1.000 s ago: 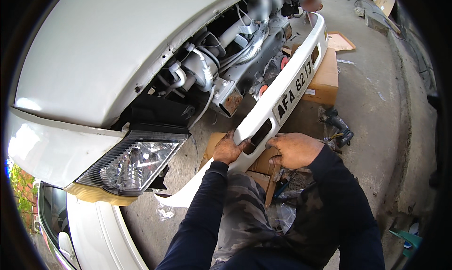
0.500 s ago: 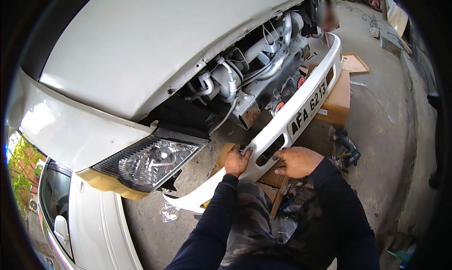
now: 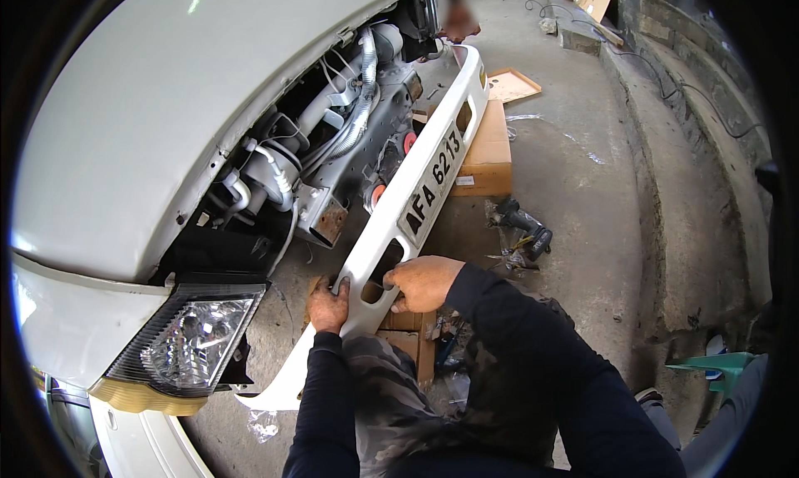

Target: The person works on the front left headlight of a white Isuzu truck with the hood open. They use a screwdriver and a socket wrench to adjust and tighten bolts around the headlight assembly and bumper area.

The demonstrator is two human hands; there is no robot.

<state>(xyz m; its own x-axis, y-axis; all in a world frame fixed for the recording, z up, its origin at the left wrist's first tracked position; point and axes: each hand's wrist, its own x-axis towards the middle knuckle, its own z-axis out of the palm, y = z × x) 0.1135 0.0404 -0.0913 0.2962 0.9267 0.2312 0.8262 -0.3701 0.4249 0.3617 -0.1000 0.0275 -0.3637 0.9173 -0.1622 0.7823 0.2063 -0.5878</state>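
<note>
A long white vehicle bumper [image 3: 374, 235] slants from lower left to the upper middle, apart from the vehicle's front. My left hand [image 3: 330, 306] grips its inner edge near the lower end, thumb on the white face. My right hand [image 3: 423, 281] is hooked at the lower oblong opening in the bumper, index finger and thumb at the rim; some fingertips are hidden. A plate [image 3: 430, 185] with dark characters is fixed to the bumper's face. The clear headlight [image 3: 200, 341] sits in the vehicle, left of my left hand.
The vehicle's bare front beam [image 3: 320, 216] and hoses lie behind the bumper. A cardboard box [image 3: 491, 145] stands beneath its far half; a cordless drill [image 3: 524, 226] lies on the concrete. Another person [image 3: 458, 18], blurred, is at the far end. Green plastic [image 3: 728, 370] and a concrete step [image 3: 645, 228] are at right.
My view has turned to the right, so the vehicle and bumper appear farther left. Both hands keep their places on the bumper.
</note>
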